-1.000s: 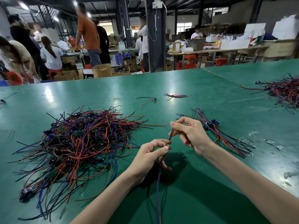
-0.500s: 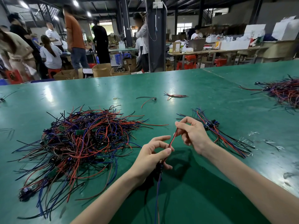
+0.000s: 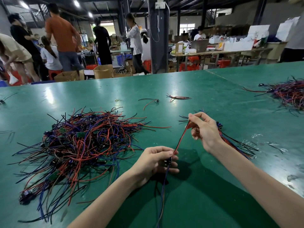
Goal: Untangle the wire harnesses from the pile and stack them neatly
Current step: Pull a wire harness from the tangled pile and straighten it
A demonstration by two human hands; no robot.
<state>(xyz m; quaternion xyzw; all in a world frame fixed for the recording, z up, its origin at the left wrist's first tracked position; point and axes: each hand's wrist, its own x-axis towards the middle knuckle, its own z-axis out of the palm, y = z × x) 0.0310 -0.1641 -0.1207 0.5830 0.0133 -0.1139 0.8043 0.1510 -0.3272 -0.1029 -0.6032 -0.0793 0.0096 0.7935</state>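
Above the counter (image 3: pixel 197 89), between the pile (image 3: pixel 82 142) and the sorted stack (image 3: pixel 236 143), one wire harness (image 3: pixel 181 139) is held taut. The left hand (image 3: pixel 156 162) pinches its connector end; the right hand (image 3: pixel 204 129) pinches the lead tips. The harness is probably light, limp and snag-prone, so grip at the connector.

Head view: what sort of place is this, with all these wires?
Most likely a factory assembly workshop: a big tangled wire pile lies on a long green table, cardboard boxes sit on the floor, and several people stand near cluttered benches behind.
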